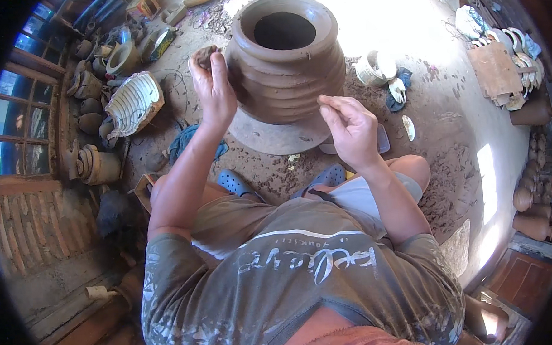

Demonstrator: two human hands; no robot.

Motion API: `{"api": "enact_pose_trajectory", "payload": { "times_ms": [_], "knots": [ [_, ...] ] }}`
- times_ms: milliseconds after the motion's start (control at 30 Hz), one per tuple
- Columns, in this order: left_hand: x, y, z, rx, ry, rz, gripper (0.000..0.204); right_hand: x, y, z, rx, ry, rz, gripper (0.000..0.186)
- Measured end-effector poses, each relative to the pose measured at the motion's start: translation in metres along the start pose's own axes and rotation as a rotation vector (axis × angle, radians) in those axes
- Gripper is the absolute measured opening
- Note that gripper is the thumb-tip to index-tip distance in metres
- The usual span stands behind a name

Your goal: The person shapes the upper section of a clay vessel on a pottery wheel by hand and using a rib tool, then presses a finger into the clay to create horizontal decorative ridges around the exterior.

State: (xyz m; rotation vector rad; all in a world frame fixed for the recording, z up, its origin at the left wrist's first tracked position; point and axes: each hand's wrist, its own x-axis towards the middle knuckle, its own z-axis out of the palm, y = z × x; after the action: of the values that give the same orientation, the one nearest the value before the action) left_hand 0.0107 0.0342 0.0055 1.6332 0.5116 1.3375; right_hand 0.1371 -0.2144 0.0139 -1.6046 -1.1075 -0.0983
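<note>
A large brown clay pot [284, 84] with a ridged body and a wide round mouth stands on a round wheel disc [268, 138] in front of me. Left of its rim, my left hand [213, 88] is raised, its fingers closed on a lump of clay [205, 56]. My right hand [352, 126] is at the pot's lower right side, thumb and fingertips pinched together close to the wall. Whether the right fingertips touch the clay, or hold a small bit of it, I cannot make out.
My feet in blue clogs [236, 182] rest just before the wheel. A ribbed white piece [136, 103] and several pots line the left wall, below a window. To the right are a white container [375, 68], a dark blue cloth [399, 91] and a brown board [494, 70].
</note>
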Motion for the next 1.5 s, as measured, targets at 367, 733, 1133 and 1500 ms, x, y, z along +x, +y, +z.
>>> {"api": "enact_pose_trajectory", "payload": {
  "times_ms": [367, 733, 1133, 1500],
  "knots": [
    [-0.005, -0.036, 0.022, 0.032, -0.063, -0.102, 0.057, 0.022, -0.010, 0.047, -0.017, -0.009, 0.015, 0.011],
    [0.007, -0.037, 0.014, 0.121, -0.126, 0.005, 0.046, 0.029, -0.008, 0.047, -0.145, 0.038, 0.007, 0.030],
    [0.009, -0.038, 0.014, 0.091, -0.138, -0.011, 0.043, 0.058, 0.060, -0.028, -0.010, -0.094, 0.410, 0.024],
    [-0.015, -0.037, 0.026, 0.200, -0.019, -0.089, 0.054, 0.015, 0.031, -0.001, 0.020, -0.167, 0.382, 0.076]
  ]
}}
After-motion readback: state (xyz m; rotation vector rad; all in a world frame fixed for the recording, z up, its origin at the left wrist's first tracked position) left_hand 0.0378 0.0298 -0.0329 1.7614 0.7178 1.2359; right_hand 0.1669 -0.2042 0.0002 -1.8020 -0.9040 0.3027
